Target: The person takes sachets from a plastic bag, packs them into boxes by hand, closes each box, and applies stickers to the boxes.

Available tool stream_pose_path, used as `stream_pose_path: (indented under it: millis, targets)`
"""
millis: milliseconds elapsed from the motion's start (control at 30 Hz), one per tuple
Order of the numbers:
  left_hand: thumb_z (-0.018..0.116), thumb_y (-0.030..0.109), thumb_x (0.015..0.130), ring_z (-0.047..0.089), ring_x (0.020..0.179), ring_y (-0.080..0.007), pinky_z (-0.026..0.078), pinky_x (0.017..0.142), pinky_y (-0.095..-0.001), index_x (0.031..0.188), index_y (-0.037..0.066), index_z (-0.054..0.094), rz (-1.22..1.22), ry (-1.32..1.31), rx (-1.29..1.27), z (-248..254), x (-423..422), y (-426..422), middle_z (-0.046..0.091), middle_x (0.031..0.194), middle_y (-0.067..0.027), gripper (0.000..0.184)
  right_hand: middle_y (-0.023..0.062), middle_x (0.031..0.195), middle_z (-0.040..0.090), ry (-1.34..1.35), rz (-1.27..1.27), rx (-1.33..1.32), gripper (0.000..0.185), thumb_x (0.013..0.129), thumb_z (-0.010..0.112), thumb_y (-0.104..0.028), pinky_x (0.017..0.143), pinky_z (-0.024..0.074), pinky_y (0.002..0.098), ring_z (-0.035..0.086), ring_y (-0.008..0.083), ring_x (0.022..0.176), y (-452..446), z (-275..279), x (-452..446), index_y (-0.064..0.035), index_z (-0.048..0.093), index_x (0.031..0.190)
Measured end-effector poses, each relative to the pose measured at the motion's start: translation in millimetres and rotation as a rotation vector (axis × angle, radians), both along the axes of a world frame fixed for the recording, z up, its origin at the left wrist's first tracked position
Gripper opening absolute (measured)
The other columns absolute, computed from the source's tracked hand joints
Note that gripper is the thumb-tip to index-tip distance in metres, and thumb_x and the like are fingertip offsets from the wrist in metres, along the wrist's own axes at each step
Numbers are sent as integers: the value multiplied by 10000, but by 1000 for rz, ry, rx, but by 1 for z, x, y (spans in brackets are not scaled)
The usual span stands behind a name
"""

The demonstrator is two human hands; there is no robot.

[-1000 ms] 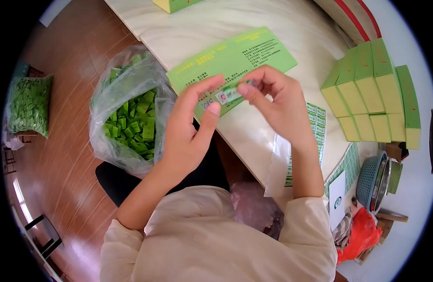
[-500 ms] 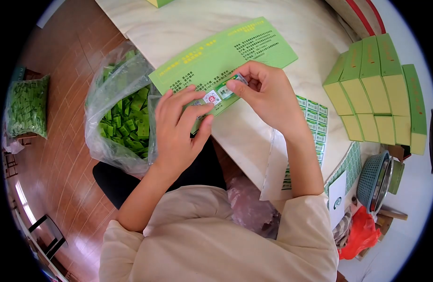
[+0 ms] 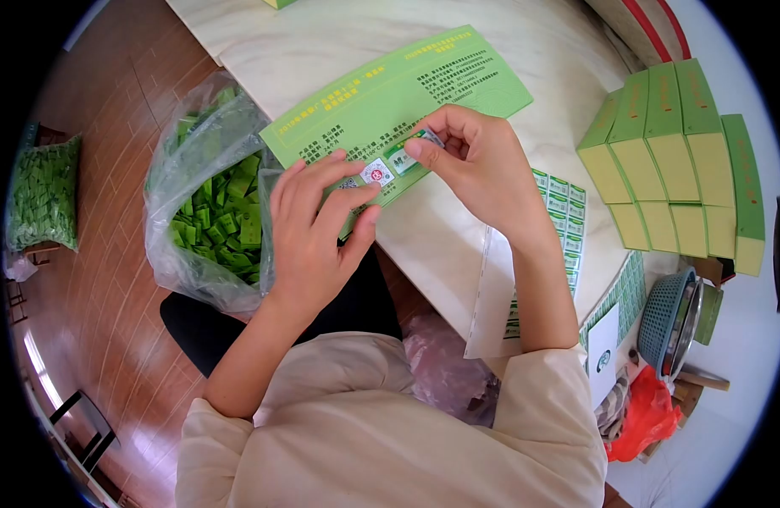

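A green printed box (image 3: 466, 72) lies at a slant on the table, its text side up. My right hand (image 3: 485, 173) pinches a small green-and-white label sticker (image 3: 404, 158) between thumb and fingers, holding it against the near edge of the box. Part of the sticker is hidden under the fingertips. My left hand (image 3: 309, 224) rests on the near left part of the box with its fingers spread, beside a printed square with a red mark (image 3: 376, 173). A sheet of similar stickers (image 3: 566, 207) lies under my right forearm.
A clear plastic bag of green sachets (image 3: 225, 224) stands left of the table. Several green boxes (image 3: 674, 144) are stacked at the right. Nearby are a blue basket (image 3: 661, 317) and a red bag (image 3: 648, 415). Another filled bag (image 3: 44, 195) sits far left.
The whole view has shifted slightly. Both hands keep nearly the same places on the box, and the sticker remains pinched in my right hand.
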State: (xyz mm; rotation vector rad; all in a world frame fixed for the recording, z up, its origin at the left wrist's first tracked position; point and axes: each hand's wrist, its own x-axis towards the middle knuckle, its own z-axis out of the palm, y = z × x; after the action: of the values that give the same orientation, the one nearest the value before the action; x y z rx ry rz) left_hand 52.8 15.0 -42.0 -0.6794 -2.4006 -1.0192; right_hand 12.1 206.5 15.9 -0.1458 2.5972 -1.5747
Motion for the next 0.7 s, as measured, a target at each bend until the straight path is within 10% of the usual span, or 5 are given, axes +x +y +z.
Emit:
stream_pose_path:
  millis: [367,433,700]
  targets:
    - [675,177,779,494,1147,-231,329,1012,-464,1198,165,608,34,17,-266,8,1,4,541,1232,-42,424,-49,675,564,46,19,43,105,855,670,-75,495,312,200,374,9,568,-1,-2,1,18,650,900]
    - [675,196,779,470,1161,-224,321,1014,-467,1230,177,593,39,16,-322,10,1,6,522,1264,-38,459,101,680,623,34,-7,82,141,814,680,-84,545,431,299,530,146,574,-2,1,2,39,644,875]
    - [679,337,773,364,1323,-256,253,1086,-504,1387,117,432,-27,-111,-549,25,6,17,401,1435,-70,698,142,755,648,214,-385,347,383,958,515,-343,661,472,354,631,241,697,38,10,-11,10,584,1090]
